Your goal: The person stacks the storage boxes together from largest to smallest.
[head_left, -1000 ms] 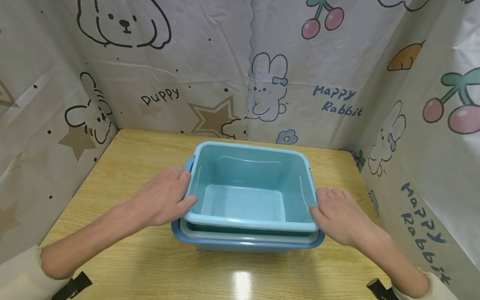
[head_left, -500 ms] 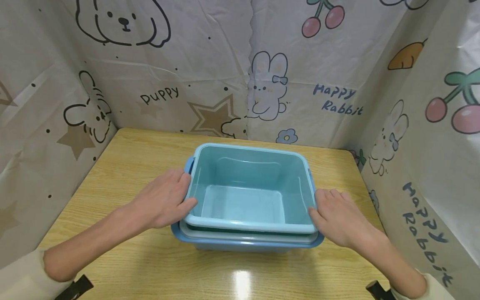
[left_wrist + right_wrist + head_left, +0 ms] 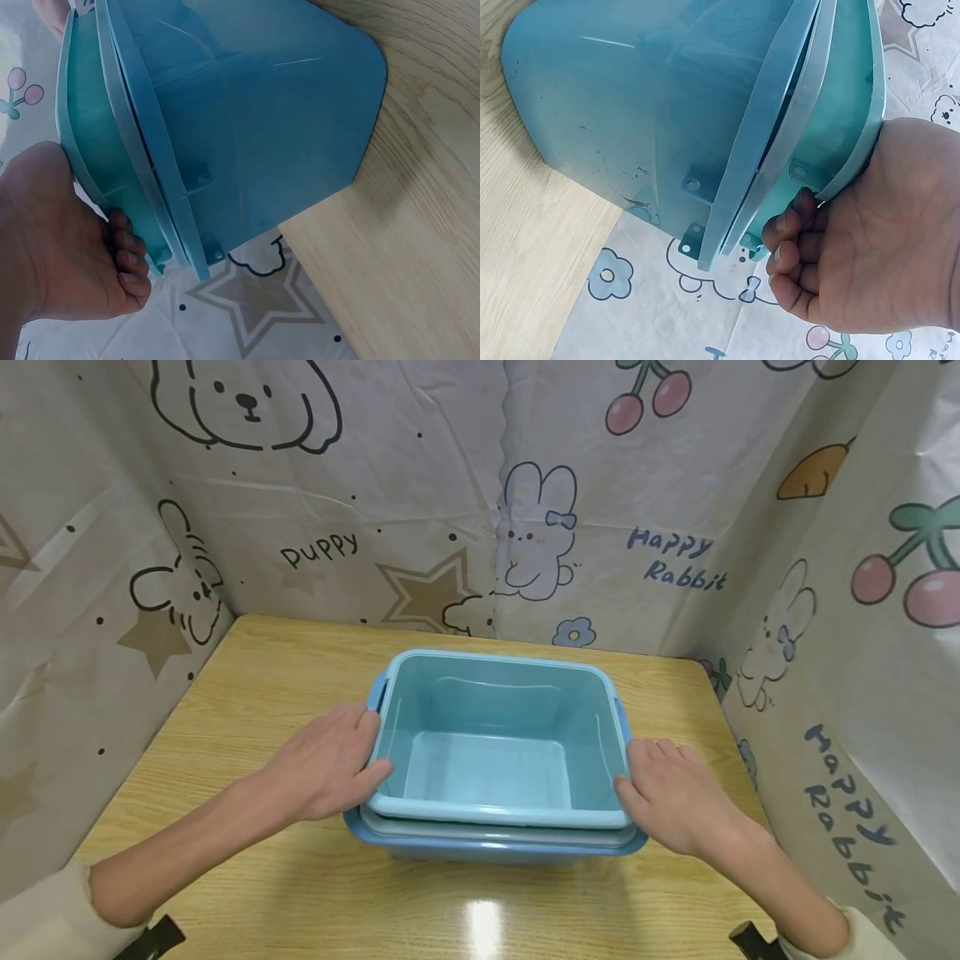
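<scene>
A teal plastic tub point(image 3: 495, 697) sits on top of a nested stack. Below it shows the pale grey rim of a second tub point(image 3: 495, 835), inside a blue tub point(image 3: 262, 127) that stands on the table. My left hand point(image 3: 337, 760) grips the teal tub's left rim, with its thumb over the edge and fingers curled underneath. On the opposite side, my right hand point(image 3: 678, 793) holds the right rim in the same way. Both wrist views show a gap between the teal rim and the grey rim. Nothing lies inside the teal tub.
The stack stands on a wood-grain table point(image 3: 285, 893). Cloth with cartoon prints point(image 3: 420, 485) hangs behind the table and along both sides. A black strap end point(image 3: 153, 937) shows at the left wrist, another strap end point(image 3: 753, 939) at the right.
The teal tub has sunk slightly toward the tubs below, narrowing the gap at its near rim. Both hands have moved down a little with it, keeping their grip.
</scene>
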Demonstrator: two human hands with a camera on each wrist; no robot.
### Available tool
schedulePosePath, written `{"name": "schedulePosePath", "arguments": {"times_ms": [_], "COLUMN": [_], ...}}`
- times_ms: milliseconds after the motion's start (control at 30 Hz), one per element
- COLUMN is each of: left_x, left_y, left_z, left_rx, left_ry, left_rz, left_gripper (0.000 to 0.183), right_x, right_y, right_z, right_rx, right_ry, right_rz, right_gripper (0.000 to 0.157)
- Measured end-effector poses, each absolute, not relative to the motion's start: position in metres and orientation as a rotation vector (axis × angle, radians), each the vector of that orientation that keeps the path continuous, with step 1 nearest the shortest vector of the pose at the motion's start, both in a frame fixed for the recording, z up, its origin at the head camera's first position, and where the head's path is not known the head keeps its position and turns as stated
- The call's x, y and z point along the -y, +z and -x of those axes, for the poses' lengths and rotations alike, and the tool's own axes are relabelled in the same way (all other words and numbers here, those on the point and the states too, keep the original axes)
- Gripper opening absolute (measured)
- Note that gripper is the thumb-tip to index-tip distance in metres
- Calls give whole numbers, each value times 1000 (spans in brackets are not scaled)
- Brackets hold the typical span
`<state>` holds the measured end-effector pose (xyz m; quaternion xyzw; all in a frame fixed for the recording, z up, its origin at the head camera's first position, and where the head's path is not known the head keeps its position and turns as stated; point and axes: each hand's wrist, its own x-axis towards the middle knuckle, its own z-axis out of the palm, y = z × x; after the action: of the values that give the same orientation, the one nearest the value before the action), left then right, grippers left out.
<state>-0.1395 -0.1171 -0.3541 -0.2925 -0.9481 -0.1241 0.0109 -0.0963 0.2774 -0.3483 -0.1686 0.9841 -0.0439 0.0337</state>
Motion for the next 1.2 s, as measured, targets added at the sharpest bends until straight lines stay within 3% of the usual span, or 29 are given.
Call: {"name": "schedulePosePath", "arguments": {"times_ms": [1200], "left_x": [116], "left_y": [-362], "left_z": [134], "left_rx": [2896], "left_ry": [-416], "left_rz": [897], "left_gripper": [17], "right_x": [-278], "right_y": [-353], "right_z": [94], "right_rx": [-3024], "right_ry": [-201], "right_rz": [501], "right_gripper": [18]}}
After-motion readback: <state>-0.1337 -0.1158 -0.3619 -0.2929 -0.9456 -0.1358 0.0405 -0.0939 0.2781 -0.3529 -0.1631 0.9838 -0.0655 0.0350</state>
